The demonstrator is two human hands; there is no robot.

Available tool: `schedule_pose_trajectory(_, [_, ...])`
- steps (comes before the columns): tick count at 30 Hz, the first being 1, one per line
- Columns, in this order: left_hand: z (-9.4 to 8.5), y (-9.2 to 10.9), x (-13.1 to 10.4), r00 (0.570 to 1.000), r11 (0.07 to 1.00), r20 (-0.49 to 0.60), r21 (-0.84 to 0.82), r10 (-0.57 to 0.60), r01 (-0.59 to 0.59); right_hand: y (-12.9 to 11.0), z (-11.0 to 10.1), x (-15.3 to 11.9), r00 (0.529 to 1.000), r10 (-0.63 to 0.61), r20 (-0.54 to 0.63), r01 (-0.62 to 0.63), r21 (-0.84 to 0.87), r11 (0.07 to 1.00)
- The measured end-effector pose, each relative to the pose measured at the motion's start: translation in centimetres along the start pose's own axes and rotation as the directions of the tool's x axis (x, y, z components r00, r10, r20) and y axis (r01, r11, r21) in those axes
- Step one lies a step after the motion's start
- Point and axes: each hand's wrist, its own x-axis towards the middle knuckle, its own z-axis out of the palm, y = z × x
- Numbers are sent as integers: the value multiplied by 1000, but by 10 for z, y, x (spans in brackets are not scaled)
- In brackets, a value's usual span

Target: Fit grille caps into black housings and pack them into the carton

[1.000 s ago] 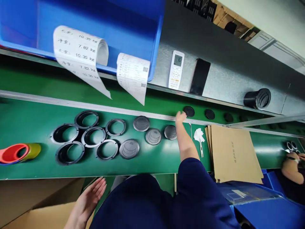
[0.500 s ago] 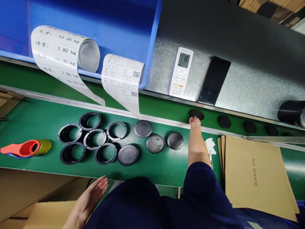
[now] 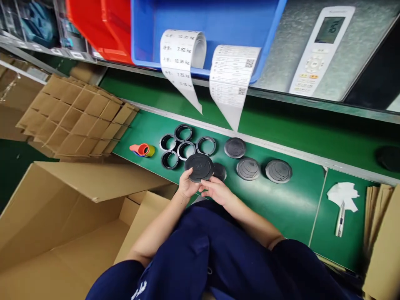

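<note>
A round black vent disc is held in front of my body between both hands, its patterned face up. My left hand grips its left edge, and my right hand has its fingers at the lower right edge. Just beyond lie several black rings in a cluster on the green table. To their right rest more vent discs, one of them partly hidden behind the held disc.
A red and yellow tape holder lies at left. Nearer stands an open cardboard box, with cardboard dividers behind. Label rolls hang from a blue bin. A cutter and tissue lie at right.
My right hand has come back from the far conveyor strip with a disc. My left hand has risen and closed on the disc too. The view has swung left.
</note>
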Motion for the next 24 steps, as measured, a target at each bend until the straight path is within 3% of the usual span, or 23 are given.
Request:
schedule_pose_trajectory(2, [-5,4,-7,998,998,52,-53,18,-15,-11,1,-12,999,18,38,-4,-338,941])
schedule_pose_trajectory(3, [-7,5,-11,996,997,80,-75,33,-27,-20,0,-18,999,-41,33,52,-502,863])
schedule_pose_trajectory(4, [-8,5,-16,994,995,102,-94,48,-39,-30,0,-23,986,-164,27,143,-639,756])
schedule_pose_trajectory(5, [-8,4,-20,991,993,122,-106,53,-40,-40,1,-27,945,-326,35,242,-744,623])
schedule_pose_trajectory(7, [-7,0,-30,986,993,169,-116,17,2,-56,5,-32,795,-598,107,362,-874,325])
schedule_pose_trajectory(8, [-7,-2,-35,982,993,190,-117,-5,28,-60,7,-32,739,-653,166,374,-907,193])
schedule_pose_trajectory(10, [-7,-7,-44,975,990,217,-124,-40,68,-60,10,-30,711,-650,267,352,-936,1])
schedule_pose_trajectory(12, [-9,-9,-51,972,986,231,-142,-50,85,-53,11,-28,732,-599,326,321,-940,-118])
schedule_pose_trajectory(16, [-14,-9,-60,970,981,244,-185,-7,54,-37,10,-29,753,-531,390,318,-921,-225])
schedule_pose_trajectory(24, [-21,-18,-71,934,994,350,-104,67,-32,-38,16,-31,756,-521,396,335,-918,-213])
